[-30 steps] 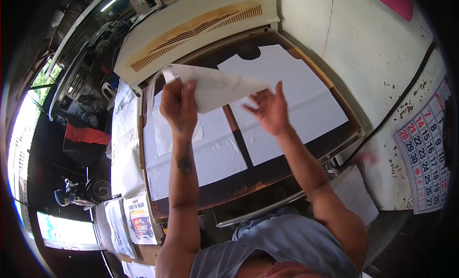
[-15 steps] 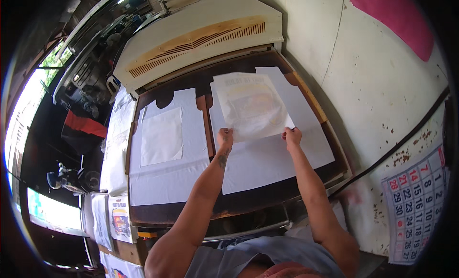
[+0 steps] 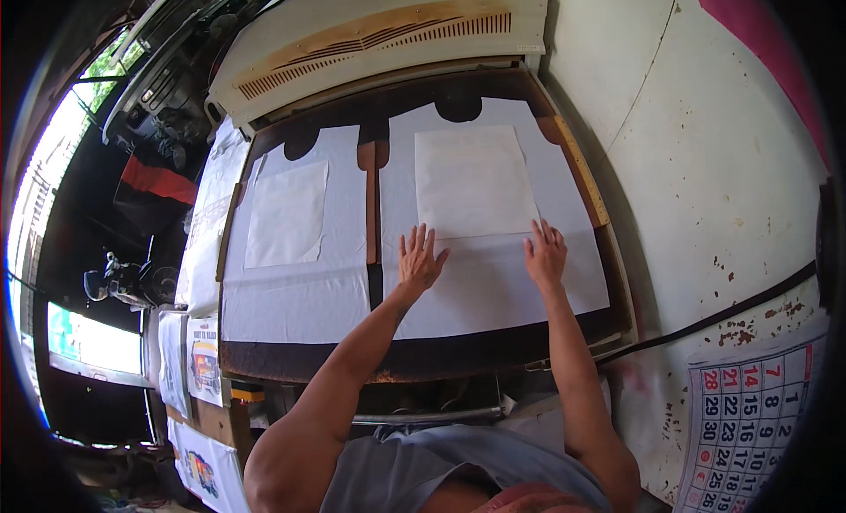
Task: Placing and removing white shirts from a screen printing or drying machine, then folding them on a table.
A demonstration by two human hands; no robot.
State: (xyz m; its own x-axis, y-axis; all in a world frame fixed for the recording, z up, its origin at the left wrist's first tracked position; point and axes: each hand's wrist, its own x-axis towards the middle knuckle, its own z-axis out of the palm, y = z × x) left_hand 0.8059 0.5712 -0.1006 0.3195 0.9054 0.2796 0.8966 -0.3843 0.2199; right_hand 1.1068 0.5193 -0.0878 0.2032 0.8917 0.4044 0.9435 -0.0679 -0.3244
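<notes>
Two white sleeveless garment pieces lie side by side on a dark brown flat bed [image 3: 300, 359]. On the right piece [image 3: 493, 288] a white paper sheet [image 3: 473, 180] rests flat, its upper surface looking blank. My left hand [image 3: 420, 262] is open with fingers spread, at the sheet's near left corner. At its near right corner is my right hand [image 3: 545, 255], also open, fingers stretched forward. Neither hand holds anything. The left garment piece [image 3: 295, 310] carries a similar paper sheet [image 3: 288, 213], one corner slightly lifted.
A cream machine hood with slotted vents [image 3: 379, 41] stands behind the bed. Brown strips [image 3: 371, 204] run between the garment pieces. Printed white cloths [image 3: 204, 359] hang at the left. A stained wall [image 3: 656, 187] with a calendar [image 3: 749, 416] borders the right side.
The sheet held by its near corners has gone down flat onto the right garment piece. Both hands have let go and opened. The view has shifted slightly.
</notes>
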